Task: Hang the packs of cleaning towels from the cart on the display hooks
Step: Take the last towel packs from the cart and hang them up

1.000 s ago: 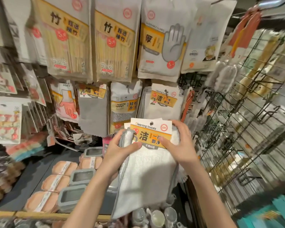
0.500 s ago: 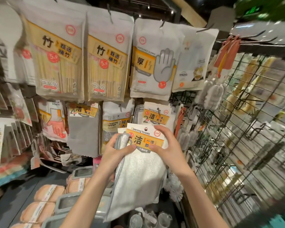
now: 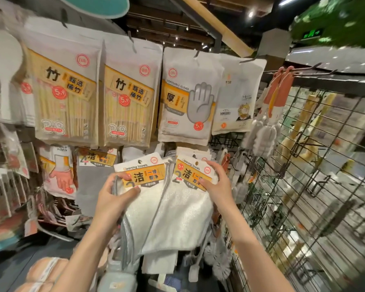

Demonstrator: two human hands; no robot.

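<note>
Both forearms reach up; the left hand [image 3: 116, 192] pinches one cleaning-towel pack [image 3: 143, 175], the right hand [image 3: 217, 184] grips the neighbouring pack [image 3: 190, 175], seemingly at its hook. The wire grid [image 3: 303, 175] crowds the right.

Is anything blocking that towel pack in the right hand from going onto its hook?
The hook itself is hidden. The right hand holds its cleaning towels pack right against the packs already hanging there, nothing between them. The left hand's pack sits beside it, not in the way.
</note>
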